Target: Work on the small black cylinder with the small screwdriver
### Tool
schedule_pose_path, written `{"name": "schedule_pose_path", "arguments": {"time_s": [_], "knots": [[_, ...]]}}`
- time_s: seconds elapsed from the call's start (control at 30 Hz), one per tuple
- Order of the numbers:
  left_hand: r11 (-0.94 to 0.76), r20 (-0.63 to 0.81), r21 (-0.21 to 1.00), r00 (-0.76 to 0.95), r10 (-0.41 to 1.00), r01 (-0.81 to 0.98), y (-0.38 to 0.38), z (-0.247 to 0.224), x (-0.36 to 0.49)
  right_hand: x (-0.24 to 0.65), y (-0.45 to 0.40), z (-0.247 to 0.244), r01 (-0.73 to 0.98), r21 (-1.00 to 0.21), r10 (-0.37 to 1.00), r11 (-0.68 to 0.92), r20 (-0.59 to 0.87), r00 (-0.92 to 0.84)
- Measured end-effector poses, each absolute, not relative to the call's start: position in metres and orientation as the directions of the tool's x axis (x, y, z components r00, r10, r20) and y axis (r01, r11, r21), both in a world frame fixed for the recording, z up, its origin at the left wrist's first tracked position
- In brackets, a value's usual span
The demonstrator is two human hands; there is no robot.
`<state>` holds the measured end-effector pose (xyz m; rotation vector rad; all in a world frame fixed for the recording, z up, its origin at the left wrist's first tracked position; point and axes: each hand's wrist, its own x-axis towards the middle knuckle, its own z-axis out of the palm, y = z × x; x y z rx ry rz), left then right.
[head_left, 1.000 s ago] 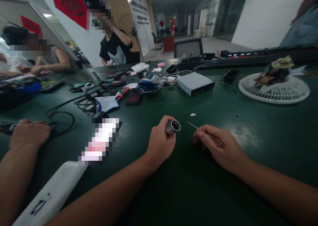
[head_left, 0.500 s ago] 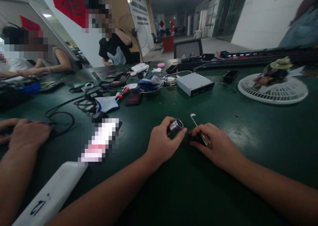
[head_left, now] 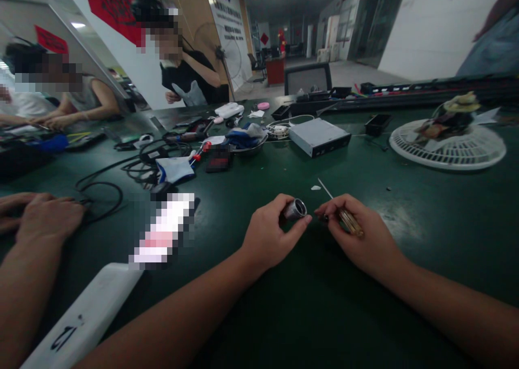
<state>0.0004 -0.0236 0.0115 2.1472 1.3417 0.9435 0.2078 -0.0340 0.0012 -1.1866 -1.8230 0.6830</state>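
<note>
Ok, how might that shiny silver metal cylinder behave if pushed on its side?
The silver cylinder would probably roll, given its round wall. Its metallic sheen suggests it's stiff, perhaps slippery. Its hollow end hints at less weight than solid metal.

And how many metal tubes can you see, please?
1: the metal tube is in the left hand, its open end towards the right hand. Others may be hidden.

Dark green table (head_left: pixel 227 201) under a flat grey box (head_left: pixel 314 132), white fan grille (head_left: pixel 480 148), black cables (head_left: pixel 120 196) and white scrap (head_left: pixel 315 188).
</note>
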Motion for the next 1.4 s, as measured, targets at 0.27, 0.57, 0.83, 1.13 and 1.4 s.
{"name": "schedule_pose_path", "arguments": {"time_s": [0.27, 0.57, 0.83, 1.13, 1.4], "knots": [[-0.514, 0.326, 0.577, 0.398, 0.858, 0.635, -0.0240, 0.0105, 0.0014, 0.2059, -0.0355, 0.0023, 0.394, -0.826, 0.914, 0.403, 0.386, -0.126], [-0.545, 0.358, 0.534, 0.411, 0.838, 0.647, -0.0218, 0.0073, 0.0007, 0.2073, -0.0390, 0.0009, 0.354, -0.826, 0.898, 0.439, 0.415, -0.148], [-0.626, 0.368, 0.498, 0.508, 0.779, 0.600, -0.0224, 0.0072, -0.0008, 0.2093, -0.0399, 0.0016, 0.396, -0.771, 0.867, 0.499, 0.438, -0.238], [-0.681, 0.397, 0.475, 0.554, 0.731, 0.558, -0.0218, 0.0053, -0.0027, 0.2112, -0.0393, 0.0035, 0.441, -0.797, 0.911, 0.413, 0.366, -0.191], [-0.721, 0.372, 0.443, 0.622, 0.689, 0.534, -0.0210, 0.0058, -0.0029, 0.2095, -0.0366, 0.0024, 0.466, -0.777, 0.905, 0.423, 0.336, -0.262]]}}
